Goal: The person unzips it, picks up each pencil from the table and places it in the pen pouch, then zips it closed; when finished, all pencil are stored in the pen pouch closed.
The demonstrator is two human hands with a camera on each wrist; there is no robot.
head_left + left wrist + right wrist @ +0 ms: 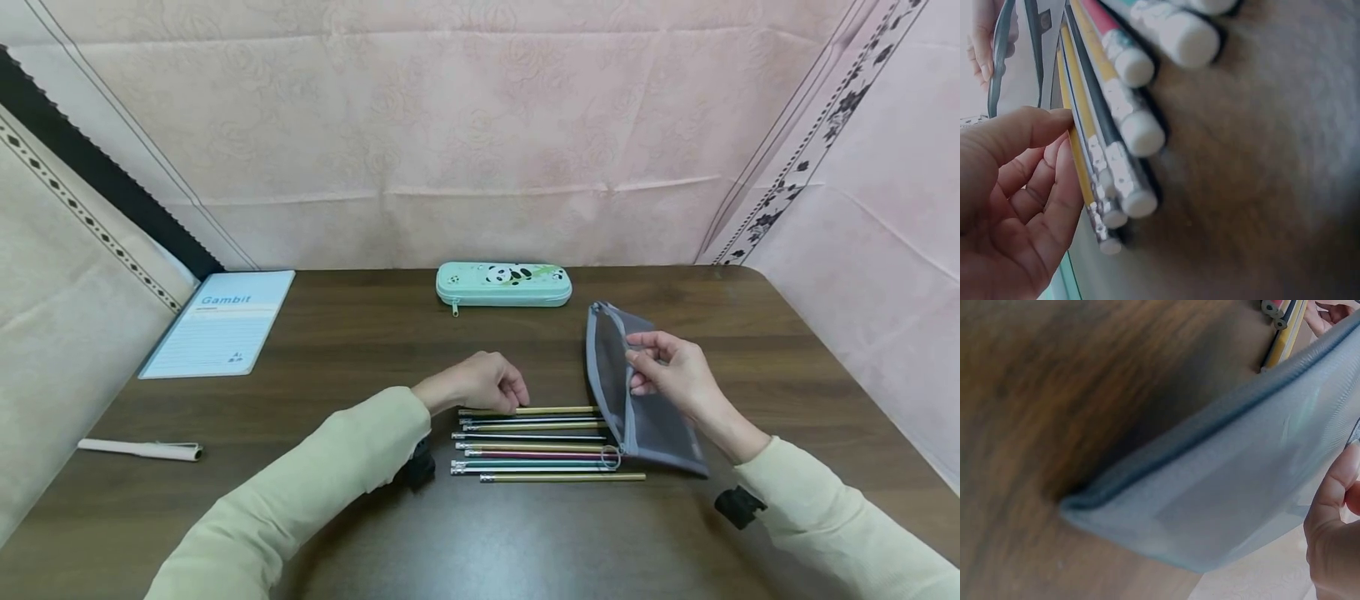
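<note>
A row of several pencils point(536, 437) lies on the table, their white eraser ends to the left. At the row's far side my left hand point(491, 383) pinches a yellow pencil point(1080, 165) between thumb and fingers, near its eraser end. My right hand point(678, 375) grips the upper edge of a grey zippered pouch point(660, 429), whose mouth gapes toward the pencils. The pencils' right ends reach the pouch opening; whether any tips are inside is hard to tell. A ring-shaped zipper pull point(611, 456) hangs over the nearer pencils.
Behind the pencils sits a mint pencil case point(502, 293) with a panda print, zipped closed. A light blue notebook point(221, 325) lies at the back left, and a white pen point(142, 450) is at the left edge. Cloth walls point(450, 150) border the table point(360, 333).
</note>
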